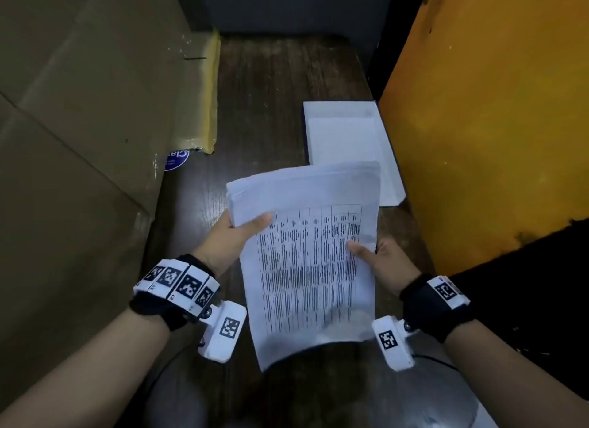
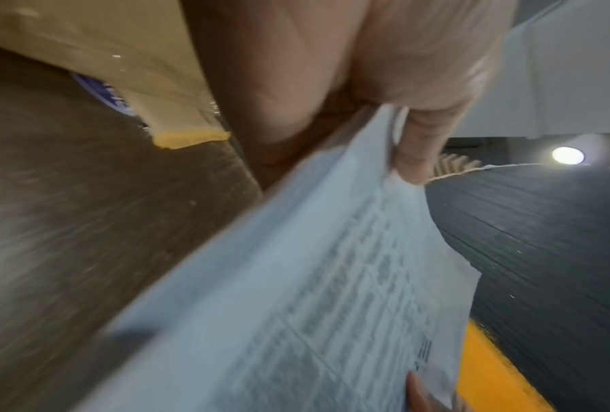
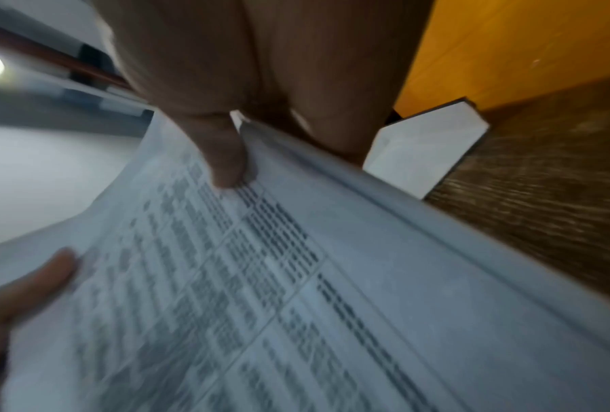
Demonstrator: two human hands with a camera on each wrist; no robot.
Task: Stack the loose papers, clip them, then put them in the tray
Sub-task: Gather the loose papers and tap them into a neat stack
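A stack of white papers (image 1: pixel 306 252) printed with a table is held in the air above the dark wooden table (image 1: pixel 274 86). My left hand (image 1: pixel 236 233) pinches its left edge, thumb on top. My right hand (image 1: pixel 376 255) pinches the right edge the same way. In the left wrist view the papers (image 2: pixel 313 292) run diagonally under my thumb (image 2: pixel 416 156). The right wrist view shows the papers (image 3: pixel 278 292) beneath my right thumb (image 3: pixel 225 161). A shallow white tray (image 1: pixel 344 115) lies beyond the stack by the orange wall; the tray (image 3: pixel 423 150) stands just past the papers' edge. No clip shows.
A large cardboard box (image 1: pixel 83 109) fills the left side, with a blue round sticker (image 1: pixel 177 160) at its lower corner. An orange panel (image 1: pixel 487 109) walls the right side. A black surface (image 1: pixel 526 300) lies at the near right.
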